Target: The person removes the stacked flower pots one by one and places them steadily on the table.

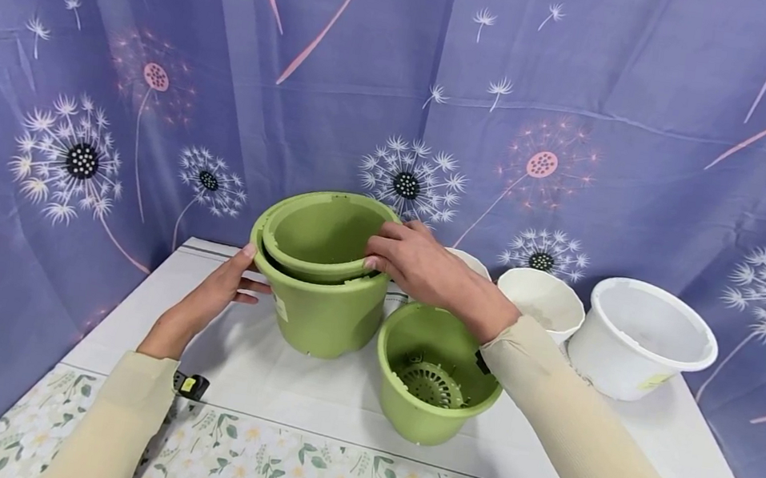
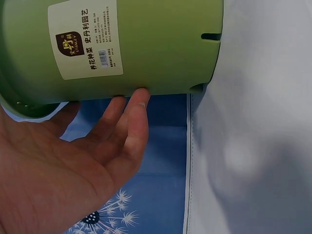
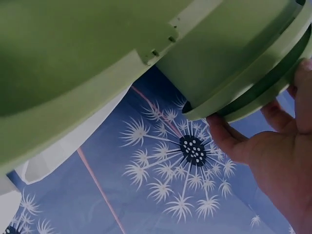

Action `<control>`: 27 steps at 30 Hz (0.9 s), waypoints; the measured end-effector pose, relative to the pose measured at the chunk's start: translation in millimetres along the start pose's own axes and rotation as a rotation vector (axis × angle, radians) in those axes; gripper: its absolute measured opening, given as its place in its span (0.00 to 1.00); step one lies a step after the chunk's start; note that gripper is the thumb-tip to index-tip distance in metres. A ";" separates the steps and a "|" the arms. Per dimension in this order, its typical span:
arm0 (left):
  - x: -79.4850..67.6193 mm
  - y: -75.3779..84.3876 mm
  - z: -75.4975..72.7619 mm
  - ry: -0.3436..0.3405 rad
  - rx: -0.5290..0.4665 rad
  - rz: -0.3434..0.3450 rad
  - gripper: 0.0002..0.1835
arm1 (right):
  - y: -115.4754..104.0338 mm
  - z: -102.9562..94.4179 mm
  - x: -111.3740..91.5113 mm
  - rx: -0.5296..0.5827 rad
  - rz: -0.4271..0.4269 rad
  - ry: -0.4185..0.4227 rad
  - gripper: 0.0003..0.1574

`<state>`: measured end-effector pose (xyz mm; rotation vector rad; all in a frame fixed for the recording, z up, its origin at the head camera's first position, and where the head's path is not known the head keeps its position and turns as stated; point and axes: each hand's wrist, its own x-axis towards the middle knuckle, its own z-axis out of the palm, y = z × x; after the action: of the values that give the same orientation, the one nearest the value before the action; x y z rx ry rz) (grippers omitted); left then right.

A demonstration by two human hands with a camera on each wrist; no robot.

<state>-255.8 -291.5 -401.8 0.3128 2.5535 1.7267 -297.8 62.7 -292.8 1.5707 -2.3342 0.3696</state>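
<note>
A smaller green flower pot (image 1: 321, 270) sits nested inside a larger green flower pot (image 1: 329, 317), its rim a little above the larger one's. My right hand (image 1: 423, 264) pinches the inner pot's rim at its right side. On the left, my left hand (image 1: 212, 293) touches the outer pot's wall, thumb near the rim and fingers loosely bent. The left wrist view shows a white label (image 2: 85, 39) on the outer pot beside those fingers. Another green flower pot (image 1: 420, 422) stands in front, under my right forearm, with a slotted base visible inside.
Behind my right forearm stand two small white pots, one faceted pot (image 1: 540, 300) and one mostly hidden (image 1: 470, 261). A larger white pot (image 1: 628, 360) is at the right. A dandelion-print curtain (image 1: 496, 44) hangs behind the cloth-covered table (image 1: 248, 379).
</note>
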 end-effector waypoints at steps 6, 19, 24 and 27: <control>-1.0 0.6 0.5 0.009 0.001 -0.001 0.44 | 1.9 2.7 0.2 0.002 -0.041 0.040 0.10; 2.0 -0.5 0.5 0.003 0.009 -0.005 0.45 | 3.4 3.3 -2.3 -0.033 -0.041 0.079 0.17; 1.9 -1.5 -0.3 0.003 0.010 -0.001 0.45 | 3.7 3.3 -3.4 -0.011 -0.025 0.081 0.19; 1.9 -2.8 -0.2 0.004 0.008 0.000 0.45 | 3.1 3.9 -3.7 -0.016 -0.026 0.089 0.20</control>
<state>-258.1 -292.2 -404.2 0.3098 2.5643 1.7189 -299.8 65.6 -298.0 1.5429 -2.2425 0.4061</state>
